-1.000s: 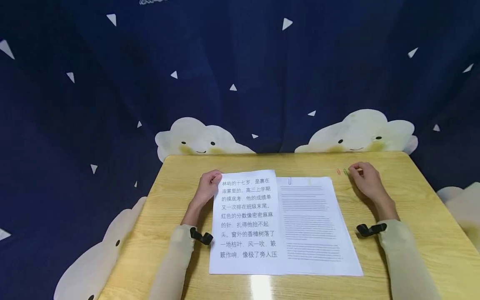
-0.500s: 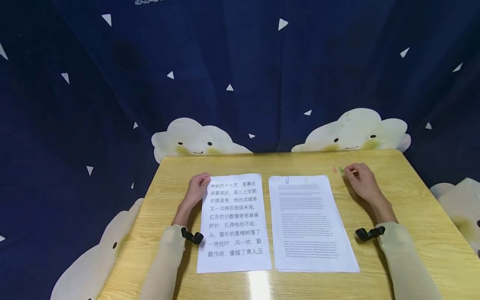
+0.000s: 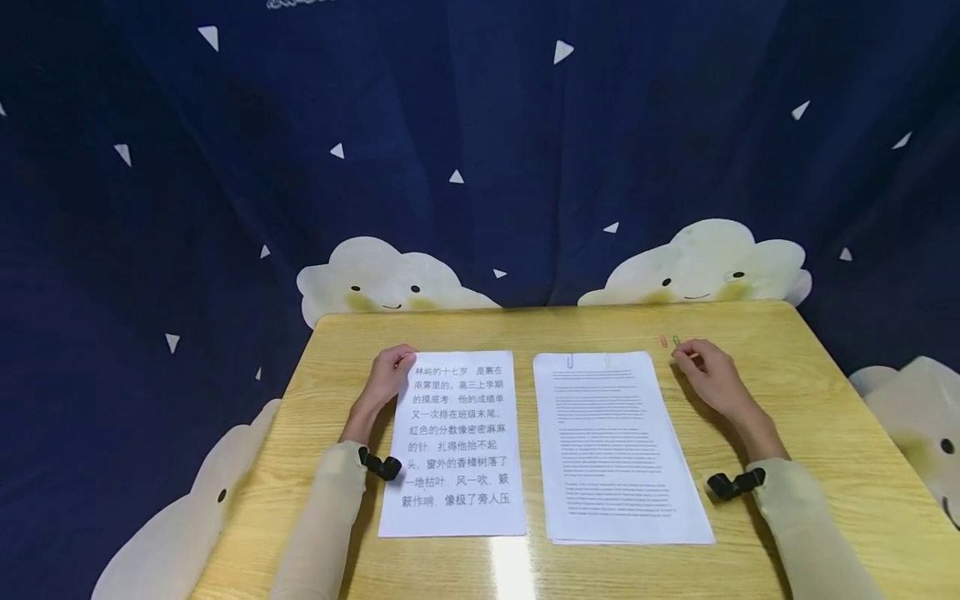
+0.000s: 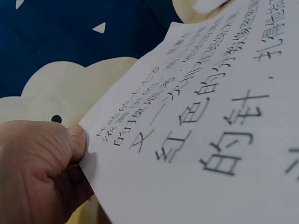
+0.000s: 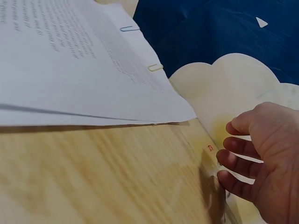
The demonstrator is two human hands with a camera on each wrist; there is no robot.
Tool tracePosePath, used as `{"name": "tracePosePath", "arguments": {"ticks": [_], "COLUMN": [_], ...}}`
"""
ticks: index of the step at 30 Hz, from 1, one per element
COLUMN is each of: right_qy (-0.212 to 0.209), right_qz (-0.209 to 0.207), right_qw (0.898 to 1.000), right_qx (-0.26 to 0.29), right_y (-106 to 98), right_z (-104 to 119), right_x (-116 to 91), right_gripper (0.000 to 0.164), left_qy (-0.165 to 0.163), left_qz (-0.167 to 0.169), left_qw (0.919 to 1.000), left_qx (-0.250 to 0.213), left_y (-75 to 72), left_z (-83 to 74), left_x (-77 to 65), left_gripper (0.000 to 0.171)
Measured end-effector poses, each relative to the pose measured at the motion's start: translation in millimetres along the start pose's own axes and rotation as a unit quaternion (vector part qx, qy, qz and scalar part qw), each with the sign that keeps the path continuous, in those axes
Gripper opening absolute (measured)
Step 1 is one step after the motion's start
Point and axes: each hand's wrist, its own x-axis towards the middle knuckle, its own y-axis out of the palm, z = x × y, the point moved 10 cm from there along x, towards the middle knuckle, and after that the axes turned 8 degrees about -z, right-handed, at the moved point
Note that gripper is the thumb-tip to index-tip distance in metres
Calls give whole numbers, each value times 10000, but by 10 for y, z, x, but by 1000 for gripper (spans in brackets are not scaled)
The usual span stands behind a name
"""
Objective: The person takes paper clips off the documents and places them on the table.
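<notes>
My left hand [image 3: 386, 375] pinches the upper left corner of a white sheet with large Chinese print [image 3: 457, 446]. In the left wrist view the thumb [image 4: 77, 135] lies over the sheet's edge, the other fingers partly hidden beneath. To the right is a stack of small-print pages [image 3: 622, 450], a blue paper clip [image 3: 570, 361] and a yellow paper clip [image 3: 607, 360] on its top edge. My right hand [image 3: 708, 375] hovers by the stack's upper right corner, fingers loosely bent and holding nothing. Just beyond its fingertips lie a green paper clip [image 3: 676, 340] and a red paper clip [image 3: 663, 341].
Everything lies on a light wooden table [image 3: 337, 333], its back edge against a dark blue curtain [image 3: 420, 100] with white triangles and cloud faces. A strip of bare wood separates the two papers. Each wrist wears a black camera [image 3: 380, 463].
The left hand has drawn the large-print sheet leftward, off the stack it overlapped, opening a gap between them. My right hand has shifted slightly left and nearer; the view has swung a little.
</notes>
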Motion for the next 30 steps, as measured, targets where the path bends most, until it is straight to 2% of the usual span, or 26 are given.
{"name": "tracePosePath", "arguments": {"ticks": [6,11,14,16,19,22,26,30], "right_qy": [-36,34,55,60,82,84,122,153], "right_qz": [86,134,141,163,173,179,137,132], "right_qw": [9999,9999,9999,9998,9998,9998,9998,9998], "right_qx": [56,-21,-13,23,35,40,1,-4], "right_y": [75,91,89,89,90,88,75,74], "right_z": [15,-3,4,9,10,8,-9,-20], "right_x": [-47,-58,-63,-69,-77,-84,-87,-93], "right_gripper": [26,28,28,28,28,28,28,29], "left_qy": [85,212,411,640,835,832,703,739], "left_qz": [-172,-365,-814,-1214,-1568,-1406,-852,-340], "left_qw": [9996,9989,9955,9899,9831,9855,9927,9943], "left_qx": [-196,-195,-273,-348,-452,-467,-476,-693], "left_y": [-28,-52,-104,-133,-95,71,367,630], "left_z": [37,-41,-149,-251,-422,-572,-705,-802], "left_x": [-12,0,-13,-39,-108,-172,-231,-264], "left_gripper": [21,27,28,26,20,13,16,22]}}
